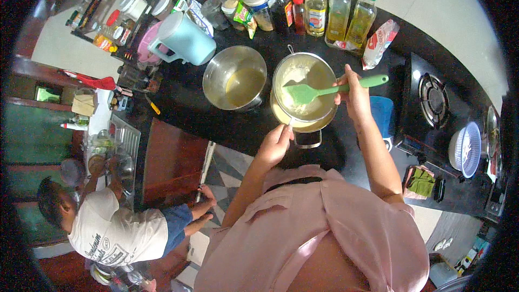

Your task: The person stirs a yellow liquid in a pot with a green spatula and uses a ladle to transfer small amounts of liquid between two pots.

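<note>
My right hand (354, 93) grips a green spatula (309, 94), its blade down in a round mesh strainer (328, 70). Pale, creamy mixture (294, 78) with lumps lies inside the strainer around the blade. My left hand (277, 143) is closed on the strainer's handle at the near side. Beneath the strainer stands a pot (308, 139) with a metal loop handle, and pale yellow liquid shows along its near edge. Just left of it, a wide steel bowl (211, 78) has a little yellowish liquid at the bottom.
Oil bottles (338, 13), sauce bottles (281, 8) and jars line the wall. A light blue pitcher (189, 40) stands back left, a white-and-red packet (380, 43) back right. A gas stove (432, 97) and blue basket (466, 148) are at right. Another person (119, 221) works at a sink, far left.
</note>
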A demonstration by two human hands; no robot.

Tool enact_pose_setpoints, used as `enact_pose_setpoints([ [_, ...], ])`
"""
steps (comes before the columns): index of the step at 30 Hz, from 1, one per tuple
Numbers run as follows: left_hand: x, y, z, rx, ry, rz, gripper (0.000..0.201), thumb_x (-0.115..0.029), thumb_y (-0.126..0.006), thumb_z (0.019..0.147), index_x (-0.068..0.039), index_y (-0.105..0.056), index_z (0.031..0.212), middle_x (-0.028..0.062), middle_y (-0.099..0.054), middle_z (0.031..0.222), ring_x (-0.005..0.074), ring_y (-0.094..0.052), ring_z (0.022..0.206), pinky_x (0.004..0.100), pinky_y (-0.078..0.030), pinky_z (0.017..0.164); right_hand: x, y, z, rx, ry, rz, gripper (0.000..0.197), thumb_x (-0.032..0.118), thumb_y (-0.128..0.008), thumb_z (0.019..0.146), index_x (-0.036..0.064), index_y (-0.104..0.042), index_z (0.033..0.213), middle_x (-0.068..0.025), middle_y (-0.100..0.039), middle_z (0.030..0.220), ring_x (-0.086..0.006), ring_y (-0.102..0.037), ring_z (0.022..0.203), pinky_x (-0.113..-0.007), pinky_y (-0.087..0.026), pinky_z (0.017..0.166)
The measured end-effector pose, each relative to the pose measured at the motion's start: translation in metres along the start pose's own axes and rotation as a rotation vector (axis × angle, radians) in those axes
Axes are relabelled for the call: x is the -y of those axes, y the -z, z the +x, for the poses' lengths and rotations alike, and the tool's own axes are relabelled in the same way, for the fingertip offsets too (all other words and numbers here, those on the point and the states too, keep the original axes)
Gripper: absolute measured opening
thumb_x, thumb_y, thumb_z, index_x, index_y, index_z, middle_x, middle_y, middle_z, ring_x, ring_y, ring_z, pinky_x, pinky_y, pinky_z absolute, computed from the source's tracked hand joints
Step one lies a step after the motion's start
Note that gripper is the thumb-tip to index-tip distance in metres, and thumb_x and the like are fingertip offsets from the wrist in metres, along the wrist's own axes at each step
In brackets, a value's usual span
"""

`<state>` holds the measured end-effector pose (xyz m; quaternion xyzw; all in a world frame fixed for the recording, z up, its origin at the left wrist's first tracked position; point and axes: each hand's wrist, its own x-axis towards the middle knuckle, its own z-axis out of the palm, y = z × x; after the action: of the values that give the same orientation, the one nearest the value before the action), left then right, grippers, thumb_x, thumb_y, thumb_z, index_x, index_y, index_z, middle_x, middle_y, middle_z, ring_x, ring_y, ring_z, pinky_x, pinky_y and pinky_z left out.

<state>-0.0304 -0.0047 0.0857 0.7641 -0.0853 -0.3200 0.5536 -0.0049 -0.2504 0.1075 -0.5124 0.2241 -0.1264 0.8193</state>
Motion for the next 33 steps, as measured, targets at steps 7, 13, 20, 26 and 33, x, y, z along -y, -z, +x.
enact_pose_setpoints([
  [7,0.004,0.000,-0.005,-0.019,0.000,0.022,0.030,-0.029,-0.038,0.094,-0.005,-0.049,0.078,0.0011,-0.042,0.056,0.0101,-0.040,0.051,0.0270,-0.035,0.049,0.046,0.005,0.022,-0.057,0.181,-0.151,0.042,0.038,-0.049,0.087,0.0033,-0.049,0.064,-0.0103,-0.054,0.058,-0.0134,-0.049,0.038,-0.024,-0.040,0.035],
  [13,-0.006,0.000,-0.005,0.035,0.023,0.023,0.030,-0.027,-0.037,0.094,-0.005,-0.049,0.078,0.0023,-0.043,0.058,0.0111,-0.042,0.052,0.0281,-0.037,0.051,0.023,0.004,0.021,0.182,0.009,-0.124,0.040,0.042,-0.052,0.085,0.0043,-0.051,0.071,-0.0103,-0.057,0.061,-0.0143,-0.049,0.037,-0.025,-0.041,0.035],
  [20,0.003,0.001,-0.002,-0.047,-0.112,0.129,0.031,-0.028,-0.038,0.093,-0.002,-0.049,0.079,0.0108,-0.049,0.063,0.0235,-0.048,0.059,0.0346,-0.041,0.061,0.060,-0.003,0.014,0.078,0.217,-0.367,0.045,0.041,-0.046,0.088,0.0029,-0.049,0.064,-0.0107,-0.054,0.058,-0.0143,-0.049,0.039,-0.024,-0.040,0.036],
  [26,-0.003,-0.004,0.000,-0.076,-0.062,0.206,0.032,-0.028,-0.038,0.093,-0.002,-0.050,0.081,0.0148,-0.055,0.070,0.0282,-0.053,0.065,0.0361,-0.042,0.064,0.025,0.003,-0.012,0.251,0.218,-0.409,0.057,0.048,-0.037,0.090,0.0016,-0.049,0.059,-0.0099,-0.052,0.058,-0.0145,-0.049,0.040,-0.025,-0.040,0.037],
  [33,-0.008,0.001,-0.003,-0.099,-0.052,0.243,0.031,-0.029,-0.039,0.092,-0.002,-0.051,0.081,0.0163,-0.057,0.073,0.0316,-0.055,0.067,0.0380,-0.042,0.065,0.048,0.008,-0.015,0.177,0.279,-0.354,0.057,0.047,-0.032,0.092,0.0030,-0.046,0.058,-0.0096,-0.052,0.056,-0.0138,-0.048,0.039,-0.024,-0.039,0.033],
])
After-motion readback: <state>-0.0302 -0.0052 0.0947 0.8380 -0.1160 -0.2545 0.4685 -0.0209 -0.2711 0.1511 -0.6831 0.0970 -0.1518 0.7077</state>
